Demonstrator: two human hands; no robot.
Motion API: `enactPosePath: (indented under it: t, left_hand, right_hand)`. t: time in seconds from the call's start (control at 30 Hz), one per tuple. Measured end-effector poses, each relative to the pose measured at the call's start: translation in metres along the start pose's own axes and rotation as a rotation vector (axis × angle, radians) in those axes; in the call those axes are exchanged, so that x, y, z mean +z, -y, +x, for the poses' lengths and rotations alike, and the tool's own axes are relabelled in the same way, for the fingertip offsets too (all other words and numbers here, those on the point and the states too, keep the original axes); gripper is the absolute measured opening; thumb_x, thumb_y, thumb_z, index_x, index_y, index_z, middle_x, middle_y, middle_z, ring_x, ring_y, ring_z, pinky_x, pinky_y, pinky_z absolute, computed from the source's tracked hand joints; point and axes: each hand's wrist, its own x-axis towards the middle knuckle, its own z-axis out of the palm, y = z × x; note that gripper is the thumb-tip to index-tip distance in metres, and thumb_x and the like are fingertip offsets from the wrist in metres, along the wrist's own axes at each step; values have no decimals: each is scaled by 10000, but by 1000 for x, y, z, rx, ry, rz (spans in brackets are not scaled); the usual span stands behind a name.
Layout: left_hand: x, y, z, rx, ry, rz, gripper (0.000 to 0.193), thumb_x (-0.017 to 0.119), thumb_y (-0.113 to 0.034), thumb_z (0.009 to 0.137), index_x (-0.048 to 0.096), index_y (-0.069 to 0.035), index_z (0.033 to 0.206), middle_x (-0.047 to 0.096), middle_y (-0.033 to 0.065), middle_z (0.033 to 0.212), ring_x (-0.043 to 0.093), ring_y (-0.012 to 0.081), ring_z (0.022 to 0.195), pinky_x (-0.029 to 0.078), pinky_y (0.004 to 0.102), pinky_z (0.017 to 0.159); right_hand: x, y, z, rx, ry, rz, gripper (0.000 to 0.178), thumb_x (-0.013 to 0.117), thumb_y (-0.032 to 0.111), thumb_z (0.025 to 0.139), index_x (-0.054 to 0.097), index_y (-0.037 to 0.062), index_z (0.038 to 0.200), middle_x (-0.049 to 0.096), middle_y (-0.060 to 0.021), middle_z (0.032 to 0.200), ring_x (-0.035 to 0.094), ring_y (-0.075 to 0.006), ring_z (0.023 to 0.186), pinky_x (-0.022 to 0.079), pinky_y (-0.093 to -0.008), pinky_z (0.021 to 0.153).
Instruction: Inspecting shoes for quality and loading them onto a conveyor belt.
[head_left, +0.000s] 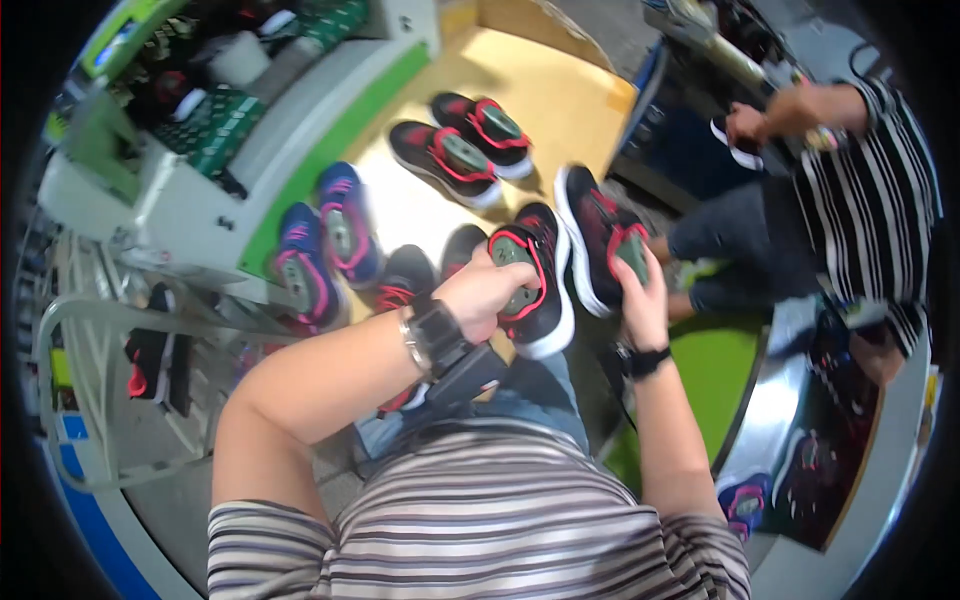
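My left hand (487, 292) is closed on a black sneaker (548, 255) with a red-edged collar and white sole. The thumb lies over the grey-green insert filling its opening. In my right hand (645, 305) is a similar black sneaker (588, 225), tilted so its white sole faces the first one; the fingers behind it are hidden. Both are raised in front of me, close together. Beyond my left hand stand a black shoe with red laces (405, 278) and another dark shoe (462, 246), partly covered by the hand.
A pale yellow tabletop (565, 110) bears black-and-red sneakers (440, 160) and blue-and-pink sneakers (310, 262). A white-and-green machine (255, 150) borders it on the left, near a metal tube frame (120, 310). At right, another person (860, 215) holds a shoe beside a shoe-bearing bench (775, 425).
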Motion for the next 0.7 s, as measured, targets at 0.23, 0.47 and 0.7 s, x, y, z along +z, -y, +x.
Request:
enactPosePath:
  t: [0.23, 0.47, 0.7]
  left_hand:
    - [-86, -127, -94, 287, -170, -180, 236, 585, -82, 864, 626, -26, 1091, 688, 113, 981, 682, 218, 851, 560, 377, 846]
    - [-212, -301, -64, 529, -986, 126, 773, 746, -119, 696, 341, -2, 1344, 541, 220, 1199, 600, 335, 1058, 538, 455, 888]
    - [-281, -336, 21, 724, -1607, 667, 562, 741, -311, 691, 571, 43, 1094, 682, 164, 881, 671, 241, 660, 537, 355, 591]
  right_hand:
    - [-20, 38, -30, 51, -12, 157, 517, 624, 45, 925, 444, -36, 1402, 552, -113, 1333, 544, -196, 1203, 403, -315, 1053]
    - [98, 148, 65, -309, 383, 29, 532, 633, 61, 914, 435, -25, 1400, 559, -107, 1306, 536, -170, 1193, 389, -302, 1054]
    - [383, 213, 268, -682, 475, -243, 621, 768, 405, 795, 603, 41, 1270, 634, -180, 1255, 621, -289, 1145, 486, -375, 968]
